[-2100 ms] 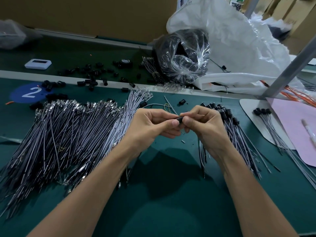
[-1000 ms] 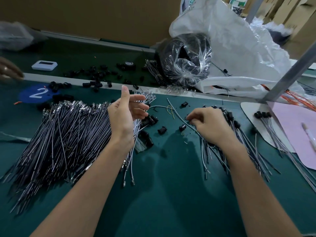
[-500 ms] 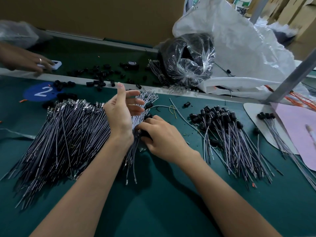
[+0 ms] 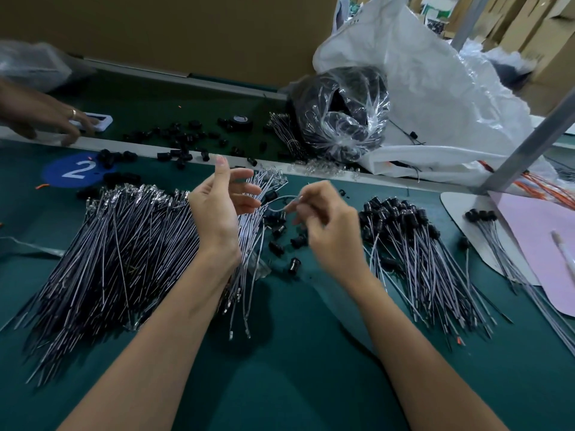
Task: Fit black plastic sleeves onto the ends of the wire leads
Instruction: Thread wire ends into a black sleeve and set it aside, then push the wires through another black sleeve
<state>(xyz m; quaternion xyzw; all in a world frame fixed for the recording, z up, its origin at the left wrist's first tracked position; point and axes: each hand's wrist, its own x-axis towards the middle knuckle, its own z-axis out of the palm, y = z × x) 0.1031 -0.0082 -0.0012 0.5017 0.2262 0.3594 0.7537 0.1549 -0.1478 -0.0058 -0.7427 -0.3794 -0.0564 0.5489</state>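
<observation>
A large pile of bare wire leads (image 4: 124, 244) lies on the green mat at the left. My left hand (image 4: 222, 209) is raised over its right edge, fingers spread and holding nothing. My right hand (image 4: 326, 231) is lifted beside it, fingertips pinching the end of one curved wire lead (image 4: 278, 203); the hand is blurred, so I cannot tell if it also holds a sleeve. Loose black sleeves (image 4: 294, 264) lie on the mat between and below my hands. Leads with black sleeves fitted (image 4: 404, 237) are heaped at the right.
A clear bag of black parts (image 4: 339, 113) and a big white bag (image 4: 441, 88) stand behind. Another person's hand (image 4: 46, 119) touches a white device (image 4: 101, 122) at far left. At right are a small sleeved bundle (image 4: 485, 219), a pink sheet (image 4: 541, 244) and a metal post (image 4: 529, 144).
My right hand has come up from the loose sleeves under my left hand and moved right, now pinching a wire lead. My left hand stays raised and spread.
</observation>
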